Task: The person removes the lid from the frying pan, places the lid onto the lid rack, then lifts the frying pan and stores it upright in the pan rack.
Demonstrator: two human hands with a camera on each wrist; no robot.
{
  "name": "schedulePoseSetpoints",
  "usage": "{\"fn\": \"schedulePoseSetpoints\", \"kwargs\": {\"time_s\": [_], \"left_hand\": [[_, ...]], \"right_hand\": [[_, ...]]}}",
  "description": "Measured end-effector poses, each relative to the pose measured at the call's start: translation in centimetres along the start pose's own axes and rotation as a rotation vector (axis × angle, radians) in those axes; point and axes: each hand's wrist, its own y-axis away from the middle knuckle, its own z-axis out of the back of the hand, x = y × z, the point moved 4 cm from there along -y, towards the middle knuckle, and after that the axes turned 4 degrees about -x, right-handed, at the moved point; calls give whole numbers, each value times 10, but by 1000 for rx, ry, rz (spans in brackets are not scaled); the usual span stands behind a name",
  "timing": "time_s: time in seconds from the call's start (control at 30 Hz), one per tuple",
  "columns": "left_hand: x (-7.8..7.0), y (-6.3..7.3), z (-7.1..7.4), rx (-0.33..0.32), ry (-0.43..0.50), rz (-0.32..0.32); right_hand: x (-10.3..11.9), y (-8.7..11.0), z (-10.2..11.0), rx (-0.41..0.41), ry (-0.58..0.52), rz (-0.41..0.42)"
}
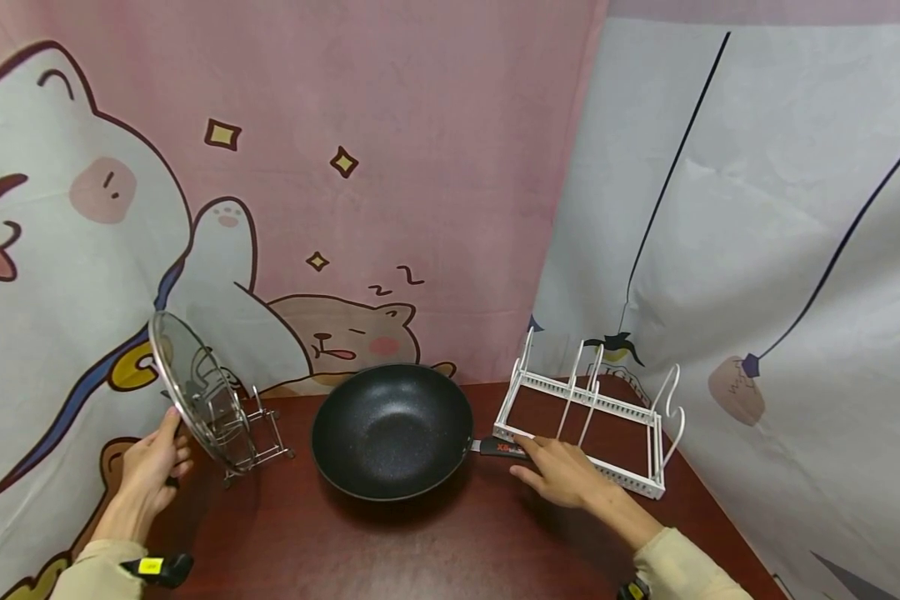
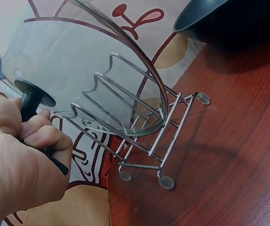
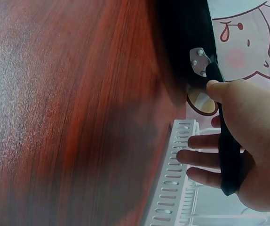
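My left hand (image 1: 150, 467) grips the black knob (image 2: 31, 99) of a glass lid (image 1: 187, 383) with a metal rim. The lid stands tilted on edge, its lower rim among the wires of a small metal rack (image 2: 172, 132). At the centre of the head view is a black wok (image 1: 390, 433), its handle pointing right. My right hand (image 1: 562, 475) is at that black handle (image 3: 228, 150). In the right wrist view the thumb touches the handle near the pan, and the other fingers extend nearly straight past its far side.
A white adjustable rack (image 1: 622, 475) with upright wire dividers stands on the right of the dark red table (image 1: 420, 550), close behind my right hand. Printed cloth (image 1: 435, 208) hangs behind the table and along its right side.
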Motion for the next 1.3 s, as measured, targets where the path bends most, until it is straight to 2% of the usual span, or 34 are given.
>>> {"fn": "schedulePoseSetpoints", "kwargs": {"time_s": [0.4,1.0,1.17,1.3], "left_hand": [[1,0,0,5,-4,-11],[0,0,-1,30,-11,14],[-3,0,-3,57,-7,18],[-3,2,2,88,-17,2]], "right_hand": [[-8,-5,-1,-87,21,43],[-13,-6,-4,-107,26,68],[-16,-5,-4,-118,15,77],[-14,-7,-7,-115,0,84]]}}
